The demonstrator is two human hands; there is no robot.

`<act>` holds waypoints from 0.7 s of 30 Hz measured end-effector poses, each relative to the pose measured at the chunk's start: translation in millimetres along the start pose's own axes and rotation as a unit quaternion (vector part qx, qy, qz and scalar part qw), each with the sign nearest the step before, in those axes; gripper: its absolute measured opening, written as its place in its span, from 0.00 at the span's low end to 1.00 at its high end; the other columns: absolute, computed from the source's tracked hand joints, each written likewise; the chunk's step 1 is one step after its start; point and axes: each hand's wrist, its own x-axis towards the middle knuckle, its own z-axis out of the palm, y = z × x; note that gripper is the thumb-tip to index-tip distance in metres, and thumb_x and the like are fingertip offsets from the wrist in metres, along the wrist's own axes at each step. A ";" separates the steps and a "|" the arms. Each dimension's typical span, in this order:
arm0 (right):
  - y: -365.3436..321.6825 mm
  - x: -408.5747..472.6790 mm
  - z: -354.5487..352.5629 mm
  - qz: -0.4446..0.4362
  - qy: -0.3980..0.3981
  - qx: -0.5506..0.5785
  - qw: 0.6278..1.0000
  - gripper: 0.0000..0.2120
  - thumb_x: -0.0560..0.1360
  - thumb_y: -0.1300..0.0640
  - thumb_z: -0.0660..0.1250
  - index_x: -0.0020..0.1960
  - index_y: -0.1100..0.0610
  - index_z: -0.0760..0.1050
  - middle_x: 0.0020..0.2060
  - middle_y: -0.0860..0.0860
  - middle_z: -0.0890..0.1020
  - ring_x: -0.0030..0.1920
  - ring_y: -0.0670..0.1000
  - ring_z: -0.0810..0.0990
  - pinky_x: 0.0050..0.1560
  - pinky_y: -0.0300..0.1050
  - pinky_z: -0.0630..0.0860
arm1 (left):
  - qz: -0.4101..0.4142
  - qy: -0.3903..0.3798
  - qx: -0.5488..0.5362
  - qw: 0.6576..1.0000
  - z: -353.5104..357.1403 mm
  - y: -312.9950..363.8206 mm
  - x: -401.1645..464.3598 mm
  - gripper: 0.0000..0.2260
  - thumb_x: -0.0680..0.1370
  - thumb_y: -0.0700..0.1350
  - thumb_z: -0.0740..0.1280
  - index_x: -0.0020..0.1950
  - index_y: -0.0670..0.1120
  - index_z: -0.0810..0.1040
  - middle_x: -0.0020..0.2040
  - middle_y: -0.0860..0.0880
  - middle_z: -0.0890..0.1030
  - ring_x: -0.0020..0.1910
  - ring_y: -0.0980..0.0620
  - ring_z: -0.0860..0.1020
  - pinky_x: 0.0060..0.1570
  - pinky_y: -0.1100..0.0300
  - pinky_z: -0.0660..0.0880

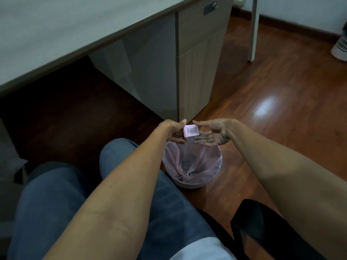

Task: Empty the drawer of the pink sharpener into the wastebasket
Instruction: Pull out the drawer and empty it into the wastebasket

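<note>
A small pink drawer (191, 130) of the sharpener hangs over the far rim of the wastebasket (210, 177), its hollow side facing me. My left hand (173, 131) pinches its left end between thumb and fingers. My right hand (214, 133) is beside it on the right, palm up and fingers spread, with the thumb tip touching the drawer's top right corner. The wastebasket is round, lined with a pink plastic bag, and stands on the floor by my right knee. The sharpener body is not in view.
A grey desk (75, 34) with a wooden drawer cabinet (199, 59) rises behind the wastebasket. My legs in jeans (78, 199) fill the lower left. A black chair armrest (262, 222) is at the lower right. A white perforated bin (340, 47) stands far right.
</note>
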 end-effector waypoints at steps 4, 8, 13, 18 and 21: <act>-2.1 -0.4 1.2 -0.020 -0.008 -0.023 1.000 0.31 0.69 0.44 0.77 0.60 0.66 0.78 0.54 0.60 0.86 0.58 0.54 0.85 0.61 0.46 0.79 | 0.022 0.002 -0.031 0.999 -3.6 -0.9 -1.3 0.20 0.83 0.53 0.62 0.56 0.35 0.76 0.42 0.40 0.79 0.38 0.45 0.80 0.36 0.58 0.82; -4.9 -2.2 0.3 -0.086 -0.028 -0.073 0.993 0.25 0.72 0.48 0.75 0.62 0.63 0.77 0.59 0.60 0.84 0.60 0.51 0.83 0.64 0.43 0.77 | 0.079 -0.010 -0.056 0.995 -18.7 -3.1 -4.2 0.15 0.79 0.42 0.70 0.56 0.30 0.79 0.48 0.37 0.82 0.44 0.44 0.84 0.43 0.58 0.85; -13.5 -11.7 0.2 -0.190 -0.065 -0.092 0.975 0.10 0.75 0.67 0.70 0.56 0.60 0.81 0.47 0.53 0.87 0.45 0.45 0.87 0.53 0.37 0.80 | 0.185 -0.024 -0.039 0.982 -33.9 2.0 -17.1 0.20 0.74 0.31 0.73 0.65 0.33 0.75 0.58 0.38 0.79 0.59 0.42 0.81 0.60 0.53 0.80; -25.1 -29.7 10.1 -0.327 -0.036 -0.069 0.942 0.24 0.69 0.79 0.71 0.63 0.66 0.77 0.60 0.63 0.81 0.58 0.56 0.82 0.58 0.44 0.80 | 0.283 0.003 0.043 0.958 -51.4 22.3 -41.9 0.25 0.69 0.36 0.79 0.65 0.40 0.79 0.62 0.42 0.82 0.64 0.46 0.79 0.65 0.52 0.76; -37.6 -50.6 18.4 -0.380 -0.029 -0.087 0.920 0.26 0.69 0.79 0.70 0.64 0.66 0.76 0.60 0.62 0.82 0.55 0.54 0.84 0.54 0.40 0.82 | 0.323 0.030 0.052 0.945 -61.9 33.2 -57.4 0.26 0.66 0.38 0.80 0.63 0.44 0.79 0.61 0.45 0.82 0.63 0.47 0.80 0.65 0.52 0.76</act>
